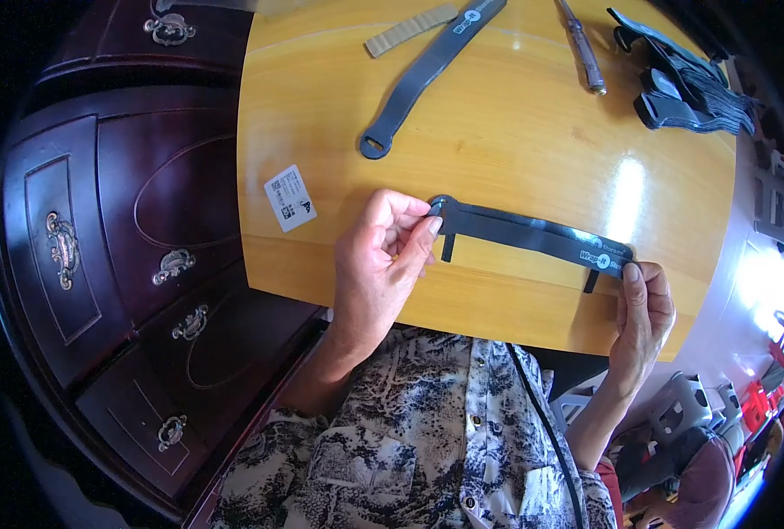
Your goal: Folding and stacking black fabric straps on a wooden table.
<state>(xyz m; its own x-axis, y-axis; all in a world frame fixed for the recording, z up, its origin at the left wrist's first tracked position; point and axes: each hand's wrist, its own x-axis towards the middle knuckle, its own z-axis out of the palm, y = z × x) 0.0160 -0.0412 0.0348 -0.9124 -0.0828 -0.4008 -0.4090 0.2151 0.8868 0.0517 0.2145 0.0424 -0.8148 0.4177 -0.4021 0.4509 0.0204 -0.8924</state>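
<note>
A dark, polished cabinet with ornate metal handles stands at the person's left, beside a glossy yellow wooden tabletop. Over the tabletop's near side a long, flat, black strap with pale print toward its right end is drawn nearly straight, two short black tabs showing below it. The left grip pinches its rounded left end, the right grip the other.

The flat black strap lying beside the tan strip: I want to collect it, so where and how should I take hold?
Probably pinch the black strap across the sides of its rounded, slotted end, coming from the near side. That end points back toward you, away from the tan strip, while the far end runs out of the picture.
</note>
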